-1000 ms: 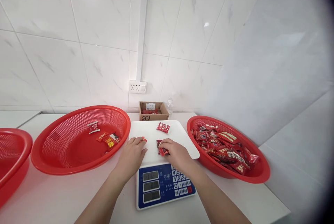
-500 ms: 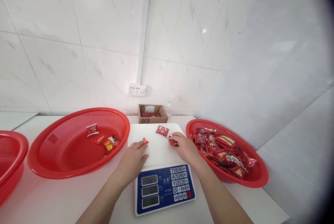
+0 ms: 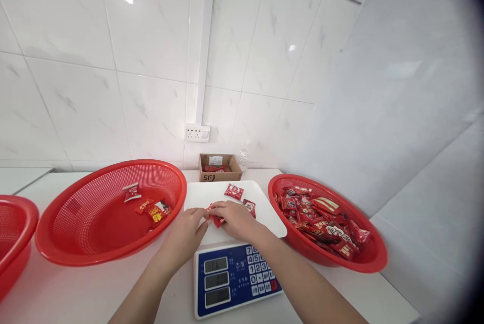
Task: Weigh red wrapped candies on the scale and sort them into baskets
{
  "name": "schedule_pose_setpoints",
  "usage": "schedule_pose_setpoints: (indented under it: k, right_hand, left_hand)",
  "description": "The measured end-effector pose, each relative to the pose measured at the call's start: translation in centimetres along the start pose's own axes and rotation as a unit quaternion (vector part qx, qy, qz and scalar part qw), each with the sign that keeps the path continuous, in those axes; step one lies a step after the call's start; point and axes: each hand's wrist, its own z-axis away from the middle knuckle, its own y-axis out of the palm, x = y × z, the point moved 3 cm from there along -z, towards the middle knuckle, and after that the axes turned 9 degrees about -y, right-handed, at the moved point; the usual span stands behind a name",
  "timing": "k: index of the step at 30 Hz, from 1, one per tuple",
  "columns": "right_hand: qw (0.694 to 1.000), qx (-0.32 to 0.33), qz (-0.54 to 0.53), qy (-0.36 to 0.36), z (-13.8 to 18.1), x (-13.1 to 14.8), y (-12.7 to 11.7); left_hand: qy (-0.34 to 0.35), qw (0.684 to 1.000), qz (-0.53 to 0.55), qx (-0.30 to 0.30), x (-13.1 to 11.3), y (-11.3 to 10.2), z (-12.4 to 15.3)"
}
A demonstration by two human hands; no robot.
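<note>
On the white weighing pan of a digital scale (image 3: 260,200), my two hands meet over small red snack packets. My left hand (image 3: 185,236) is closed, its fingertips pinching a small red packet at the pan's left side. My right hand (image 3: 236,218) has its fingers curled over a red snack packet (image 3: 217,221), partly hidden below them. Just behind my right hand lies a red and white packet (image 3: 249,207). Another pink-red packet (image 3: 234,191) rests farther back on the pan. The scale's blue keypad panel (image 3: 240,266) is partly covered by my right forearm.
A red basket (image 3: 68,248) at the left holds a few packets. To the right, another red basket (image 3: 380,258) is heaped with red packets. A small cardboard box (image 3: 221,177) stands behind the scale. Part of a further red basket (image 3: 22,203) shows at the far left.
My right hand has moved left across the pan to meet my left hand. A packet now shows uncovered where the right hand was. My left hand has stayed nearly in place.
</note>
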Motion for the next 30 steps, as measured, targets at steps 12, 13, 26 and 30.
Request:
schedule_pose_setpoints:
  k: [12, 13, 26, 30]
  right_hand:
    - [0.986, -0.090, -0.071, 0.122, 3.0, -4.7, -3.1]
    - [0.982, -0.108, -0.075, 0.139, 3.5, -4.9, -3.6]
    - [0.978, -0.015, -0.010, 0.210, 6.5, -4.9, -3.3]
    - [0.985, 0.007, -0.029, 0.169, 6.0, -4.0, -3.2]
  left_hand:
    - [-0.024, 1.000, -0.002, 0.008, 0.5, -0.1, 0.1]
    - [-0.024, 1.000, 0.000, 0.008, 0.6, -0.1, 0.1]
    - [-0.033, 0.999, -0.020, 0.038, 0.4, 0.1, 0.4]
    - [-0.039, 0.997, -0.033, 0.050, 0.3, 0.2, 0.3]
